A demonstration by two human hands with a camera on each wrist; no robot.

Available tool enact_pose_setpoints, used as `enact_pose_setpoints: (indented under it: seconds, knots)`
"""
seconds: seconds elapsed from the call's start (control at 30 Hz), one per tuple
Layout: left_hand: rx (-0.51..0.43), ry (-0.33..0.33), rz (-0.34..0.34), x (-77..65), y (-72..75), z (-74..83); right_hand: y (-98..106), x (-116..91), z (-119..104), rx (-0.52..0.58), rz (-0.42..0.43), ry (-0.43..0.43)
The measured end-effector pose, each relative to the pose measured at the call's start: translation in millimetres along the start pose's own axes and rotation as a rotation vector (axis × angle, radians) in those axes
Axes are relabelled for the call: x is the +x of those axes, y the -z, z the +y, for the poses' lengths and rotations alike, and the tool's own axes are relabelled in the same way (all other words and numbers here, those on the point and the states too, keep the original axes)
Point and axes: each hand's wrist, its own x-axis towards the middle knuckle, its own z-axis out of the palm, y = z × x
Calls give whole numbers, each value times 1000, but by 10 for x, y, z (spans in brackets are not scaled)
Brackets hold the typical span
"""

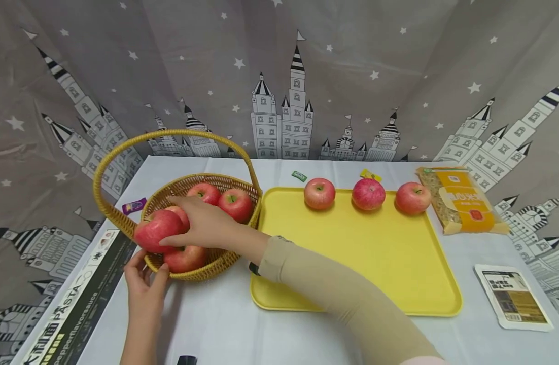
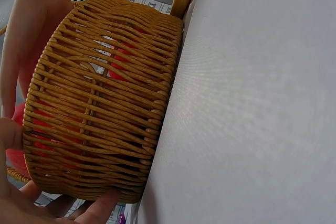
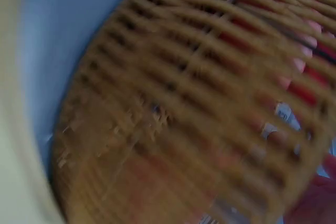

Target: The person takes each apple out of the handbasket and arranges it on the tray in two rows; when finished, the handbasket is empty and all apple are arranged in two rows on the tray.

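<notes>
A woven basket [image 1: 224, 261] with a tall arched handle stands at the left of the table and holds several red apples. My right hand [image 1: 206, 223] reaches over it and grips an apple [image 1: 153, 232] at the basket's left side, thumb toward me and fingers partly hidden behind the fruit. With my left hand [image 1: 144, 284] I hold the basket's near-left edge. In the left wrist view, the left thumb lies at the rim and the fingers [image 2: 105, 208] curl round the wicker side. Red fruit shows through the weave in both wrist views; the right one is blurred.
Right of the basket lies a yellow tray [image 1: 343, 263], with three apples [image 1: 319, 193] along its far edge. Beyond are small green [image 1: 300, 176] and yellow wrappers [image 1: 371, 175]. A grain bag [image 1: 464, 200] and white packet [image 1: 512, 296] lie right, a pasta box [image 1: 78, 304] left.
</notes>
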Motion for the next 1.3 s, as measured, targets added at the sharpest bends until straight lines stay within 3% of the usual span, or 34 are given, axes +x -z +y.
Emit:
enact_pose_setpoints:
  seconds: [0.13,0.27,0.5,0.67,0.87,0.93,1.07,1.2,1.3]
  knots:
    - [10,-14,12,-8,-6,-6,-100,93,-98,-35,-6,-5]
    - [11,-35,32,-21,5,-10,-151,86,-134,7,15,-5]
    - [-23,-16,14,-51,-11,-3,9,-196,57,65,94,20]
    - [-45,-26,4,-57,-26,7,301,-557,365,78,238,93]
    - [-32,-27,13,-45,-25,15,635,-936,787,301,462,104]
    - [-33,-30,9,-45,-23,21,716,-1020,910,360,525,67]
    - [-27,-7,-4,-47,-33,46,789,-1101,1129,410,584,-85]
    - [-10,16,-16,-52,-43,65,731,-1023,1340,320,534,-268]
    - [-5,20,-14,-58,-50,68,647,-899,1480,204,460,-352]
